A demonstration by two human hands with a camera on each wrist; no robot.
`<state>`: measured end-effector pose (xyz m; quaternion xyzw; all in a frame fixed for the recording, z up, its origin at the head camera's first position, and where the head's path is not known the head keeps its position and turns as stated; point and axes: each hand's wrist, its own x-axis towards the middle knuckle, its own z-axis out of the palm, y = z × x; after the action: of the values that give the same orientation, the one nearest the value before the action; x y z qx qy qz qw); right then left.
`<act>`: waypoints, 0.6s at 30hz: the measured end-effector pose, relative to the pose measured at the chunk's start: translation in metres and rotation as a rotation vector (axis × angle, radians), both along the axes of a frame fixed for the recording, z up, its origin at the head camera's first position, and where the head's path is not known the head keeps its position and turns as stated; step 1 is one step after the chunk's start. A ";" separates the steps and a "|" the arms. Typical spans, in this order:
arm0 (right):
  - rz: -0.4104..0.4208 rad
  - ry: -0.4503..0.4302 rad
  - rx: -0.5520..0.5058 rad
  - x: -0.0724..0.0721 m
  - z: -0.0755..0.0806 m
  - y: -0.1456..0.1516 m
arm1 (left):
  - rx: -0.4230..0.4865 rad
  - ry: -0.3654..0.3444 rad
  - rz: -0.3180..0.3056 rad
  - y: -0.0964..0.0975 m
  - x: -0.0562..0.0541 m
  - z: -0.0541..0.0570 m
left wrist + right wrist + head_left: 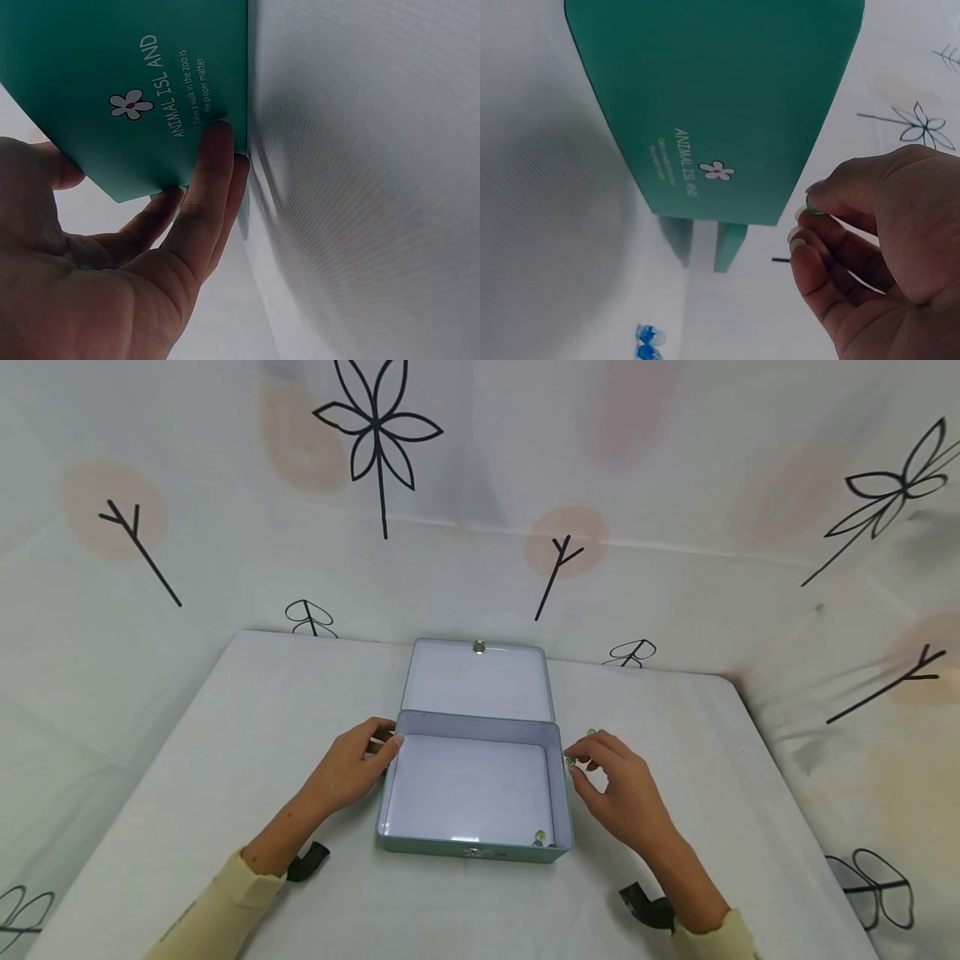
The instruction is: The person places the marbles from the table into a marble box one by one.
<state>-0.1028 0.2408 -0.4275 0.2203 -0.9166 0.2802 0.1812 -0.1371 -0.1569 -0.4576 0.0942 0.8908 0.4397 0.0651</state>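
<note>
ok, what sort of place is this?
Probably a makeshift recording booth: a white, plant-printed backdrop behind and beside a flat white table, plus a black, curved wrist-worn device that may be camera gear.

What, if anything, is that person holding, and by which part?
The right hand pinches a small green bead by its sides, between thumb and fingertip. The left hand touches the box's left side.

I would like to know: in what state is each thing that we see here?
Box: open, resting on the table
Lid: swung back
Clasp: unfastened
Left hand: touching the box's side
Right hand: pinching a green marble
That green marble: held
Marbles in the box: loose, near its front right corner
Marbles outside the box: close together on the table
</note>
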 end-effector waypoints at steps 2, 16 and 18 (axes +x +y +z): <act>0.008 0.003 -0.002 0.000 -0.001 -0.001 | 0.002 -0.001 0.000 0.000 0.000 0.000; 0.082 0.011 -0.022 0.001 -0.005 -0.004 | 0.011 -0.006 -0.002 -0.001 0.000 -0.001; 0.081 0.007 -0.020 0.002 -0.004 -0.004 | 0.009 -0.005 -0.002 -0.001 0.000 0.000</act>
<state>-0.1013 0.2366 -0.4317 0.2563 -0.9035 0.2955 0.1750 -0.1371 -0.1582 -0.4580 0.0942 0.8886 0.4438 0.0675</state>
